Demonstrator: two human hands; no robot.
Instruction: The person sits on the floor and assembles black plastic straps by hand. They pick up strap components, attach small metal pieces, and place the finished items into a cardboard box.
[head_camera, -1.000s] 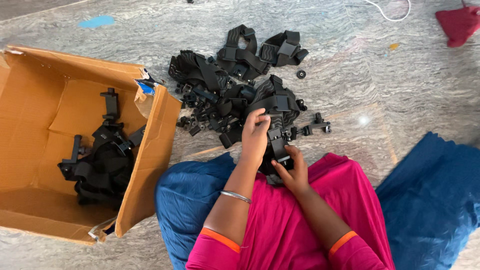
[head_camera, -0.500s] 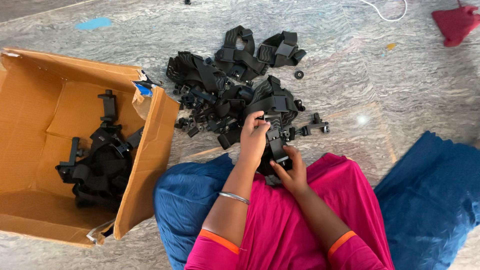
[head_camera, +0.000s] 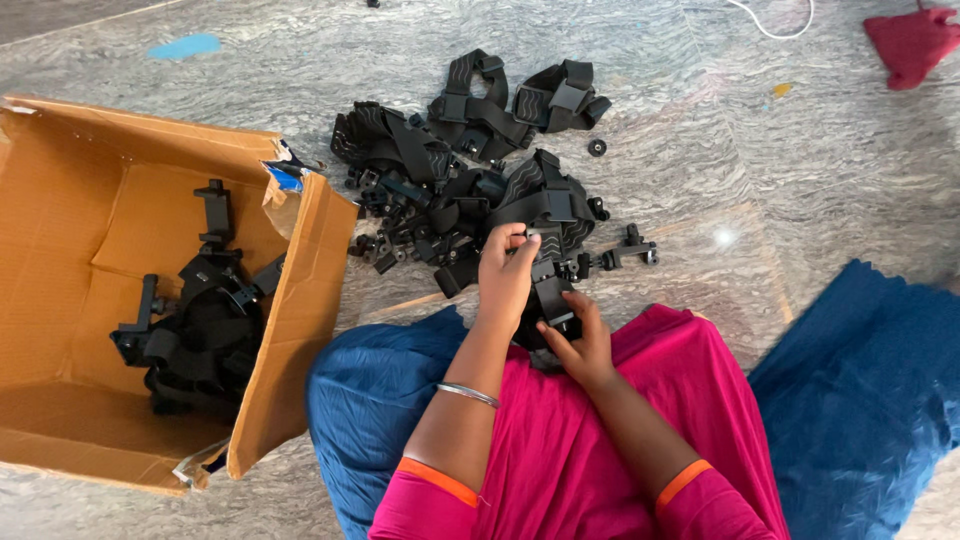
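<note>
The person's left hand (head_camera: 505, 275) and right hand (head_camera: 580, 345) meet on a black plastic clamp mount (head_camera: 552, 290) held over the lap, just above the pink fabric (head_camera: 600, 450) of the clothing. The left fingers curl closed around the mount's upper end, and the right fingers and thumb pinch its lower end; the palms hide much of the piece, so its full shape is hard to make out. At 12 o'clock from the hands, touching the mount's top, lies a tangled pile of black elastic straps and plastic fittings (head_camera: 470, 180) on the grey marbled floor (head_camera: 700, 150); single items in it cannot be separated. A small black round knob (head_camera: 598, 148) sits alone at 1 o'clock. At 9 o'clock an open brown cardboard box (head_camera: 300, 300) with a torn flap holds more black strap mounts (head_camera: 200, 310), partly in shadow. A red cloth (head_camera: 915, 45) at 2 o'clock and a white cable (head_camera: 770, 20) are cut off by the frame edge.
</note>
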